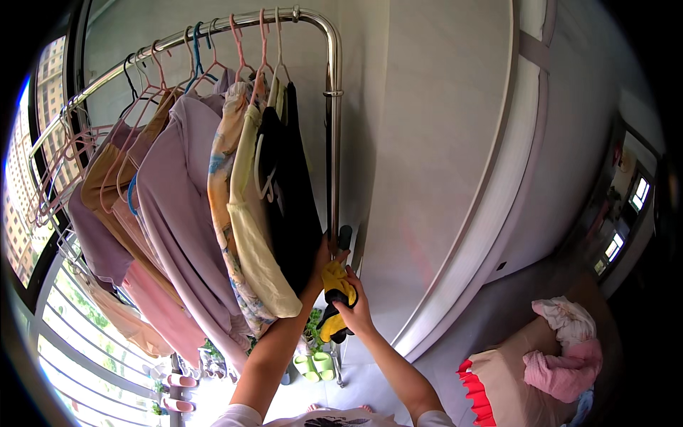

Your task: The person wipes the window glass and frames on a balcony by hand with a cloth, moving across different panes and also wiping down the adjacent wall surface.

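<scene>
My right hand (356, 309) is closed around a bunched yellow-and-black cloth item (335, 275), perhaps socks or gloves. Just above and to the left, my left hand (326, 257) is at the upright post (334, 176) of a chrome clothes rack, beside the top of the yellow fabric. Black trousers or a similar black garment (299, 213) hide part of this hand, so its grip is unclear. A pale yellow garment (256, 240) hangs beside the black one, with a loose white hanger (265, 176) in front of them.
More clothes on hangers, including a lilac top (176, 155), fill the rack's rail (213, 25). Green slippers (314, 367) and a potted plant (314, 325) are on the floor below. Clothes lie over a beige piece of furniture (507, 363) at right. A curtain (480, 256) edges the wall.
</scene>
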`<action>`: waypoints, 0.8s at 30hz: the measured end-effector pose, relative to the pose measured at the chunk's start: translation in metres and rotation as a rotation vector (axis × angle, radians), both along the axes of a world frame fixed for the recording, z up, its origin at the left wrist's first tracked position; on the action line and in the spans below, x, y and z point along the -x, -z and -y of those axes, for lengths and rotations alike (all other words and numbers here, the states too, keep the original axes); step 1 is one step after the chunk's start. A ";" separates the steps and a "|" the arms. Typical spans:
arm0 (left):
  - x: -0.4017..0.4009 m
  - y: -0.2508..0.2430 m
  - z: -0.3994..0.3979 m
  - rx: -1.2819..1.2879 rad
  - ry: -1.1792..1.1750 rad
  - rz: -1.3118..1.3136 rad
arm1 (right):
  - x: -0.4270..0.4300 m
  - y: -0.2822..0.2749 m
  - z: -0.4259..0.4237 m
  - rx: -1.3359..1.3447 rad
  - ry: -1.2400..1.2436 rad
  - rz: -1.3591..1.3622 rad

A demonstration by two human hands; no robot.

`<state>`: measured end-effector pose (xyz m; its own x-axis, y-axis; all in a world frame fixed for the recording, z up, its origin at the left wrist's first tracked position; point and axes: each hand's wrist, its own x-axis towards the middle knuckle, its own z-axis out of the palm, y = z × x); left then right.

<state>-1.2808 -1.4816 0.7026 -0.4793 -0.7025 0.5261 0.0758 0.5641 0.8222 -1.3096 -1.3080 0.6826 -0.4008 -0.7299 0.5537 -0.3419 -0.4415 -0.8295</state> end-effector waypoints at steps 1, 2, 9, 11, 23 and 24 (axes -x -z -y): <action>0.002 -0.003 0.003 0.000 -0.008 -0.002 | 0.000 0.000 0.005 0.009 -0.005 0.016; 0.005 -0.006 0.003 0.160 -0.193 -0.056 | 0.001 0.000 0.009 0.018 -0.012 0.031; 0.016 -0.080 -0.030 -0.422 -0.187 0.108 | 0.002 -0.002 0.012 0.017 0.052 0.220; 0.002 -0.043 0.013 -0.162 -0.213 -0.020 | -0.020 -0.006 0.025 0.021 -0.021 0.221; -0.015 -0.038 0.033 -0.494 0.220 -0.347 | -0.009 0.018 0.019 0.036 -0.010 0.201; -0.014 -0.034 0.038 -0.427 0.117 -0.295 | -0.009 0.020 0.017 0.035 -0.005 0.205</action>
<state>-1.2670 -1.5200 0.7367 -0.4422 -0.8345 0.3287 0.3804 0.1574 0.9113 -1.3009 -1.3254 0.6629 -0.5044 -0.7137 0.4860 -0.1657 -0.4724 -0.8657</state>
